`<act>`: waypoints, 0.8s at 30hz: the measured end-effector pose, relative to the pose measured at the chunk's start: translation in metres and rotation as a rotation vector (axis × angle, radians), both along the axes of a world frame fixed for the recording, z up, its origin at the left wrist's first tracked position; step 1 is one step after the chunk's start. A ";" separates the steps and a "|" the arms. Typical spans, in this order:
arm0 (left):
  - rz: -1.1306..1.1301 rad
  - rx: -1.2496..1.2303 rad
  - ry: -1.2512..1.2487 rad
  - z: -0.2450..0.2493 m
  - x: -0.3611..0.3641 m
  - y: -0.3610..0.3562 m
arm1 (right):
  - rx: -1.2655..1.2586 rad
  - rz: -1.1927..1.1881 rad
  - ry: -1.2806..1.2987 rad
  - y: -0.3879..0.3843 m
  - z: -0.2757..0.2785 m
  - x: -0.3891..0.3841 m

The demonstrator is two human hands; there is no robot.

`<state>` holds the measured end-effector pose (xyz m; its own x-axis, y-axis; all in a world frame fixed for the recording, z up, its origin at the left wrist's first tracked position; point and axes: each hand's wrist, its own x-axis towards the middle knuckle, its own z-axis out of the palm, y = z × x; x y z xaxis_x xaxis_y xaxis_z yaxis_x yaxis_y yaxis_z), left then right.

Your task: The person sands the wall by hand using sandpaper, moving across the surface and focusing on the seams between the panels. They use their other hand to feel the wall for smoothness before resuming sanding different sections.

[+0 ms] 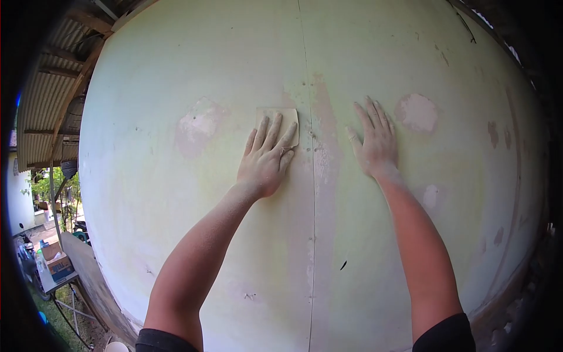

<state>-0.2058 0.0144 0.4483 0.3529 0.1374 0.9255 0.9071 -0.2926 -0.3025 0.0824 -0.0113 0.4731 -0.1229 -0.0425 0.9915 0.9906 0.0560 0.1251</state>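
Observation:
A pale green wall panel (234, 246) with a vertical seam fills most of the view. My left hand (267, 155), coated in dust, presses a beige piece of sandpaper (291, 120) flat against the wall, left of the seam. Its fingers lie stretched over the sheet, whose underside is hidden. To the right of the seam, my right hand (376, 141) rests with fingers spread on the wall and holds nothing; dust covers it too. A whitish filler patch (417, 112) is just right of that hand, and another patch (198, 123) lies left of my left hand.
At the lower left, a cardboard box (57, 262) stands on a small table (56, 281) beyond the wall's edge. A corrugated metal roof (50, 105) on wooden beams hangs at the upper left. Part of a white bucket (116, 347) shows at the bottom.

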 end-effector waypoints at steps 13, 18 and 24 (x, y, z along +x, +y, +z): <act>-0.078 0.037 0.060 0.009 0.009 -0.002 | -0.016 0.024 0.001 0.000 -0.006 0.009; -0.172 0.123 0.068 0.015 0.008 0.005 | 0.001 0.014 -0.009 0.001 -0.005 0.008; -0.262 0.179 -0.013 0.087 0.032 0.019 | -0.025 0.009 0.016 -0.001 -0.007 0.006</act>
<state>-0.1741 0.0336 0.5352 0.3426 -0.1216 0.9316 0.8124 -0.4597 -0.3587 0.0885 -0.0121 0.4666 -0.1063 -0.0185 0.9942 0.9919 0.0677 0.1073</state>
